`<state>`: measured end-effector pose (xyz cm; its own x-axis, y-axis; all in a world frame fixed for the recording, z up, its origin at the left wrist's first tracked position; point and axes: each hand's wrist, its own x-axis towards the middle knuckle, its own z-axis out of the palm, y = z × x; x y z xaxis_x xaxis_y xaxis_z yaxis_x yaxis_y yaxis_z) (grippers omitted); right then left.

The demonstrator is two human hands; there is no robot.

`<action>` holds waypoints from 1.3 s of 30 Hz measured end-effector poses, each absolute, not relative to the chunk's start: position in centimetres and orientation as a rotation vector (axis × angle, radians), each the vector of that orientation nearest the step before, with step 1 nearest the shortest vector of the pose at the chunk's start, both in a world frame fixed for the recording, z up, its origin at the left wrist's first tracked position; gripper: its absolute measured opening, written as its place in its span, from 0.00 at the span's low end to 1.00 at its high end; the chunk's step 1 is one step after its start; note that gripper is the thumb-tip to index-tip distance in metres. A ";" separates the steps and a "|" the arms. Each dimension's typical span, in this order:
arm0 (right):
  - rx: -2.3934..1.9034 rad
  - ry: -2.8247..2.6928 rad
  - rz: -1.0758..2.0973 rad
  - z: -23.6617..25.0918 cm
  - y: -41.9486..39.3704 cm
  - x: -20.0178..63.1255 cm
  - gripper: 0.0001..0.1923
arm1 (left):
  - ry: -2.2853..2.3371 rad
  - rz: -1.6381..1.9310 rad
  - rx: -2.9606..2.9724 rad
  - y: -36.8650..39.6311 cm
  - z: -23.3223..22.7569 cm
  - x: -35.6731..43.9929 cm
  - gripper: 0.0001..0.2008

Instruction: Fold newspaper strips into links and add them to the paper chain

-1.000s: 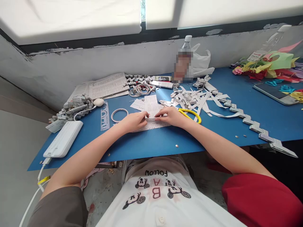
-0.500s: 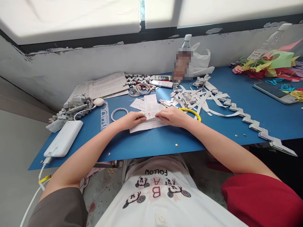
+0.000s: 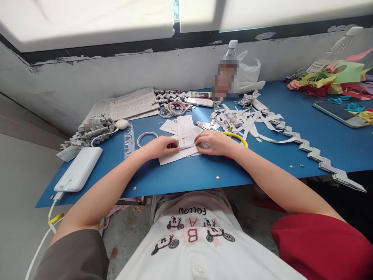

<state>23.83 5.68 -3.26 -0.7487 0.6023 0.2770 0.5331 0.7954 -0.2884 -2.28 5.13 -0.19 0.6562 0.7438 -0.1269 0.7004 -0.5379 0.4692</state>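
A piece of printed newspaper (image 3: 185, 130) lies in front of me with a narrow folded edge towards me. At the left end of that fold, my left hand (image 3: 163, 147) is closed, thumb and fingers pinching the paper. My right hand (image 3: 212, 142) grips the other end of the fold with bent fingers. Beneath the piece, another printed sheet (image 3: 170, 157) rests flat on the blue table (image 3: 180, 179). Close to my right forearm is a yellow curved handle (image 3: 239, 139), with a bit of red showing under the wrist.
A tape roll (image 3: 141, 139), a clear ruler (image 3: 129, 142) and a white power bank (image 3: 78, 171) are at left. Paper strips (image 3: 230, 120) and a folded paper chain (image 3: 310, 149) spread to the right. Behind stand newspapers (image 3: 134, 103) and a bottle (image 3: 231, 52).
The near edge of the paper has been folded up into a narrow band. My right hand's fingers have lifted and curled, and the view has shifted slightly.
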 end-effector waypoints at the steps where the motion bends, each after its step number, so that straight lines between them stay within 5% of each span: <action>1: -0.893 -2.613 0.292 -3.2 5.6 23.7 0.10 | 1.135 0.112 2.410 5.1 -0.2 -2.2 0.14; 17: -1.088 -2.727 0.576 -1.8 5.1 23.4 0.12 | 1.131 0.077 2.724 4.9 -0.5 -2.3 0.13; 28: -0.894 -2.785 0.225 -2.0 4.7 24.7 0.12 | 1.197 -0.230 2.915 2.0 0.2 -2.1 0.19; 39: -0.967 -2.653 0.504 -1.7 4.1 25.0 0.10 | 1.305 0.094 2.552 3.1 -0.2 -2.1 0.15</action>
<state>24.96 4.14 -1.65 -0.7397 0.6595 0.1338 0.5645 0.7164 -0.4099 -2.10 3.13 -0.18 0.5913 0.8038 -0.0661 0.7861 -0.5561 0.2699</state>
